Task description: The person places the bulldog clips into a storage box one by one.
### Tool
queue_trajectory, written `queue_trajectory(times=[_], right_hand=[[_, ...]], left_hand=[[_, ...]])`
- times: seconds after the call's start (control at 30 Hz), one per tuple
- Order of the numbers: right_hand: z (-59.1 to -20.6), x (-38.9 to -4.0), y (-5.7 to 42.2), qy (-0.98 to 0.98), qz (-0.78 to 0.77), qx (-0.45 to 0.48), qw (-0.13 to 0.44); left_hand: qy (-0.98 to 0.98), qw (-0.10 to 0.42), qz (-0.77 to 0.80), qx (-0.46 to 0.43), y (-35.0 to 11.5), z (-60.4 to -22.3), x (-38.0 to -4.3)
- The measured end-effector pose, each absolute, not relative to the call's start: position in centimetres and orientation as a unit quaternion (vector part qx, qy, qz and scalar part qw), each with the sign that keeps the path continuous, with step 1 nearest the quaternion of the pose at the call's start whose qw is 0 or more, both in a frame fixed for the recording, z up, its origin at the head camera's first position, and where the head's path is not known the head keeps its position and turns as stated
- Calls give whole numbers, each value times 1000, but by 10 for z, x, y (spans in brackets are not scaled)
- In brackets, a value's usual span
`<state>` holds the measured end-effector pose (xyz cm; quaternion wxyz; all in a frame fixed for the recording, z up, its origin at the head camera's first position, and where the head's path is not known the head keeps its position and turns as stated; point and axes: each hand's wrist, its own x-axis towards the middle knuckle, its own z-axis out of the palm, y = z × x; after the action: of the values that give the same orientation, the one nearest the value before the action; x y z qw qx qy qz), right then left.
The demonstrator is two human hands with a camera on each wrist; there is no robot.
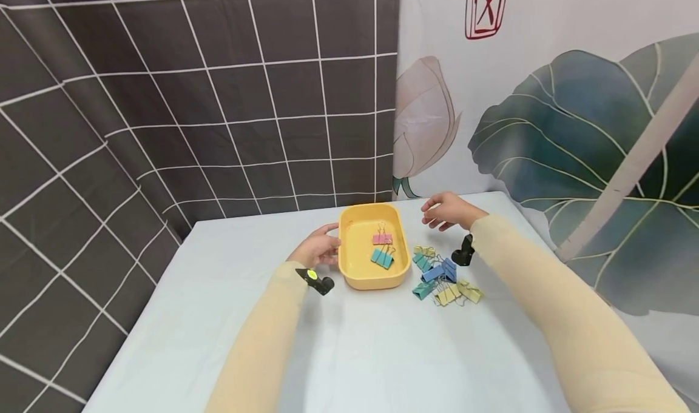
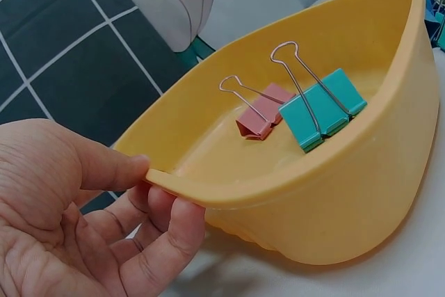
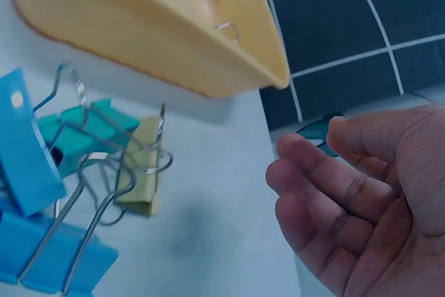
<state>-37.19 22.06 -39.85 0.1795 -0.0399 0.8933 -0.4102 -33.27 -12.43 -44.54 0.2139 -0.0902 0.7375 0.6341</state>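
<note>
A yellow plastic bin (image 1: 374, 284) stands on the table with a pink binder clip (image 2: 263, 111) and a teal binder clip (image 2: 322, 110) lying in it. My left hand (image 2: 104, 213) pinches the bin's left rim between thumb and fingers. My right hand (image 1: 449, 211) hovers right of the bin, fingers loosely bent and holding nothing. Nearer to me than that hand lies a loose pile of binder clips: blue ones (image 1: 433, 273), teal ones (image 1: 423, 289) and yellow ones (image 1: 448, 295). In the right wrist view, a yellow clip (image 3: 141, 165) is the pile's closest piece to the right hand.
A white-covered table (image 1: 360, 352) carries the bin and the pile. Behind it and to the left hangs a dark grid-patterned curtain (image 1: 246, 97). At the right is a light cloth with a printed lotus leaf (image 1: 568, 122). A black wrist camera (image 1: 463, 252) hangs near the pile.
</note>
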Motion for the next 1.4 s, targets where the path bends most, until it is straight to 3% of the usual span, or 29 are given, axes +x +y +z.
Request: queue_trajectory(times=[0.7, 1.4], right_hand=[[-422, -353, 225, 863, -412, -1, 293], [-427, -348, 218, 872, -405, 0, 275]], left_hand=[[740, 216, 630, -92, -125, -448, -338], [739, 222, 629, -93, -124, -446, -336]])
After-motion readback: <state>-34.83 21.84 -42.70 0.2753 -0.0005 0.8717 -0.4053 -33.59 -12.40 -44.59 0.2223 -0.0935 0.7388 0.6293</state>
